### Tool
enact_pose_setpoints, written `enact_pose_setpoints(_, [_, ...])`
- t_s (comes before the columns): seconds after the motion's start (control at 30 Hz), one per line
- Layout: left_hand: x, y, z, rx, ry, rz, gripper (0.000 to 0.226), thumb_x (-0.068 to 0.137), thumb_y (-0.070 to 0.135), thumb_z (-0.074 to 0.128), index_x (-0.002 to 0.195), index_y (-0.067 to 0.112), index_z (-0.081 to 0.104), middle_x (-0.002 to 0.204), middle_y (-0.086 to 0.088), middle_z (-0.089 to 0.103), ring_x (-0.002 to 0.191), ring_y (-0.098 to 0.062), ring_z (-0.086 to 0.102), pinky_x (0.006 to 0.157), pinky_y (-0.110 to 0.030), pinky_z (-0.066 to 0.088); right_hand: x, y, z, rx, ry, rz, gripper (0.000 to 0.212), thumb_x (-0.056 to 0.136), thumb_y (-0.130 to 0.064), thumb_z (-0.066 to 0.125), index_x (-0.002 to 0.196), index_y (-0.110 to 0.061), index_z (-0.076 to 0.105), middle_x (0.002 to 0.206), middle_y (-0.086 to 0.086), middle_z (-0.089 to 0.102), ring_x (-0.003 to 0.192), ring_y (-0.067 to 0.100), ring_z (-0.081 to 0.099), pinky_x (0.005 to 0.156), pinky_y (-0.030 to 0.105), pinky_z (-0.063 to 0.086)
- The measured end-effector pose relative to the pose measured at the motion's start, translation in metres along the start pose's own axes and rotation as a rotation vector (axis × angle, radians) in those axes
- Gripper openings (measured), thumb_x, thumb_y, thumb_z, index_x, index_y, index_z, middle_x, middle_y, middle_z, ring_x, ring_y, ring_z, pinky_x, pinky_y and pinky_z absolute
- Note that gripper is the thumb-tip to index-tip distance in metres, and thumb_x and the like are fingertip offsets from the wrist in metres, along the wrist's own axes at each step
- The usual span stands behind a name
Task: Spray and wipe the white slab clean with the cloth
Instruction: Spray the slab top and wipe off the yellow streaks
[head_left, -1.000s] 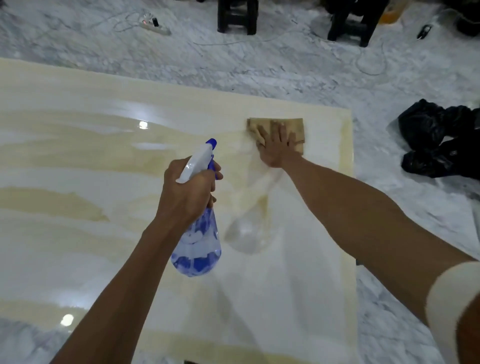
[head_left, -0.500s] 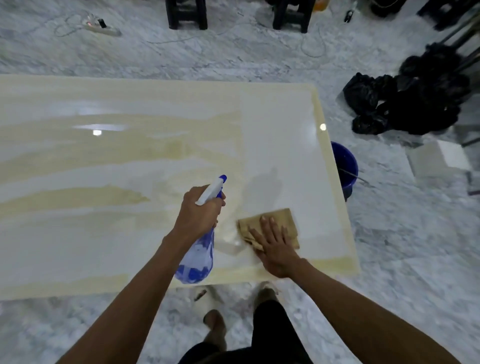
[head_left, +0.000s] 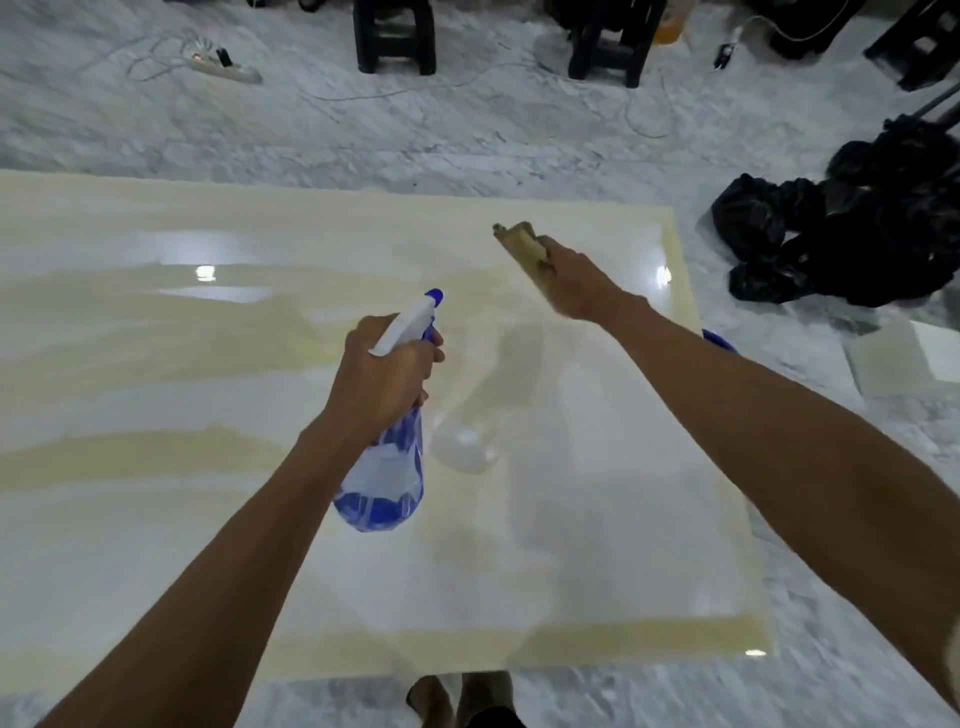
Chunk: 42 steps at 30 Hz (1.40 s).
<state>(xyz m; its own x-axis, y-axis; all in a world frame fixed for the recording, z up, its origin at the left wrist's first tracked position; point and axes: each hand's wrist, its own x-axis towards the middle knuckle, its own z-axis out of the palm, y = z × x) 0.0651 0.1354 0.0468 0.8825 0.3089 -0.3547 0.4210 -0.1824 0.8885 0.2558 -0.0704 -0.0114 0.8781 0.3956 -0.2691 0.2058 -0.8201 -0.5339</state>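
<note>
The glossy white slab (head_left: 156, 519) with pale yellow streaks fills most of the view and lies on a marble floor. My left hand (head_left: 382, 374) grips a spray bottle (head_left: 382, 483) with a white and blue head, held above the slab's middle with the nozzle pointing away from me. My right hand (head_left: 576, 283) holds a tan cloth (head_left: 522, 244) near the slab's far right part; the cloth juts out past my fingers to the upper left. Whether the cloth touches the slab I cannot tell.
Black plastic bags (head_left: 841, 234) lie on the floor right of the slab. A blue bucket rim (head_left: 719, 340) peeks out by the slab's right edge. Black stools (head_left: 395, 36), a power strip (head_left: 223, 65) and cables lie beyond the far edge. My feet (head_left: 457, 696) stand at the near edge.
My right hand has carried the cloth from the slab's near edge up toward the far right part. The left hand still holds the bottle over the middle. The view has tilted.
</note>
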Motion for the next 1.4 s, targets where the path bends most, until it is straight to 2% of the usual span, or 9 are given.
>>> enact_pose_setpoints(0.07, [0.021,-0.001,-0.002,0.027,0.012,0.023,0.019,0.093,0.000,0.052,0.084,0.001,0.069,0.087,-0.014,0.075,0.037,-0.007,0.050,0.052,-0.029,0.054,0.060,0.002,0.008,-0.094,0.058,-0.052,0.040,0.106,-0.021,0.036,0.145,-0.016,0.039,0.115,0.014,0.063,0.094,0.031,0.059,0.078,0.038,0.041])
enact_pose_setpoints(0.13, [0.039,-0.005,-0.002,0.024,0.028,0.047,0.020,0.088,-0.004,0.051,0.088,-0.001,0.071,0.089,-0.017,0.076,0.037,-0.008,0.049,0.054,-0.033,0.054,0.110,0.007,0.031,-0.222,0.012,-0.009,0.046,0.107,-0.028,0.031,0.153,-0.022,0.030,0.143,0.014,0.050,0.126,0.034,0.050,0.103,0.048,0.038])
enact_pose_setpoints(0.3, [0.053,-0.020,-0.006,0.018,0.065,0.050,0.020,0.085,-0.005,0.049,0.091,-0.005,0.069,0.093,-0.019,0.075,0.035,-0.010,0.047,0.055,-0.042,0.056,0.137,0.035,0.110,-0.468,-0.135,0.125,0.060,0.104,-0.053,0.014,0.157,-0.036,-0.006,0.165,0.007,-0.018,0.152,0.034,-0.016,0.120,0.059,-0.007])
enact_pose_setpoints(0.5, [0.015,-0.040,-0.017,0.049,0.061,-0.018,0.020,0.086,-0.004,0.050,0.089,-0.002,0.069,0.093,-0.019,0.075,0.035,-0.009,0.048,0.058,-0.045,0.060,0.053,0.032,0.149,-0.475,-0.027,0.072,0.059,0.104,-0.053,0.023,0.157,-0.040,0.001,0.167,0.004,-0.012,0.152,0.033,-0.012,0.120,0.059,-0.005])
enact_pose_setpoints(1.07, [-0.198,-0.105,-0.037,0.026,-0.075,-0.070,0.020,0.091,-0.003,0.051,0.082,-0.001,0.068,0.093,-0.024,0.073,0.038,-0.008,0.051,0.048,-0.028,0.051,-0.315,-0.012,0.251,-0.372,-0.347,0.118,0.059,0.102,-0.052,0.013,0.154,-0.040,-0.014,0.159,0.003,-0.034,0.147,0.032,-0.029,0.119,0.058,-0.013])
enact_pose_setpoints(1.17, [-0.212,-0.105,-0.042,0.059,-0.096,-0.048,0.022,0.095,0.003,0.051,0.081,0.002,0.068,0.091,-0.024,0.074,0.040,-0.012,0.053,0.050,-0.030,0.052,-0.339,-0.026,0.247,-0.246,-0.476,0.163,0.057,0.107,-0.044,0.020,0.157,-0.039,-0.006,0.163,0.004,-0.027,0.150,0.032,-0.024,0.120,0.055,-0.008])
enact_pose_setpoints(1.23, [-0.210,-0.097,-0.045,0.059,-0.104,-0.031,0.024,0.097,0.006,0.052,0.077,0.004,0.067,0.090,-0.024,0.073,0.041,-0.014,0.054,0.049,-0.031,0.051,-0.334,-0.042,0.216,0.096,-0.513,0.138,0.052,0.107,-0.027,0.029,0.157,-0.034,0.018,0.166,0.006,0.013,0.152,0.029,0.013,0.119,0.048,0.021])
enact_pose_setpoints(1.3, [-0.201,-0.084,-0.047,0.062,-0.122,0.003,0.028,0.099,0.011,0.051,0.077,0.003,0.065,0.086,-0.021,0.072,0.040,-0.013,0.053,0.049,-0.030,0.051,-0.319,-0.059,0.174,0.377,-0.412,0.188,0.042,0.105,-0.018,0.037,0.145,-0.027,0.047,0.134,0.002,0.055,0.116,0.019,0.051,0.089,0.028,0.044])
enact_pose_setpoints(1.4, [-0.174,-0.059,-0.049,0.043,-0.103,0.043,0.030,0.100,0.014,0.053,0.078,0.000,0.066,0.079,-0.015,0.069,0.038,-0.010,0.051,0.054,-0.035,0.051,-0.262,-0.075,0.118,0.269,-0.250,0.233,0.040,0.108,-0.024,0.035,0.143,-0.010,0.048,0.139,0.013,0.054,0.118,0.024,0.052,0.094,0.032,0.039])
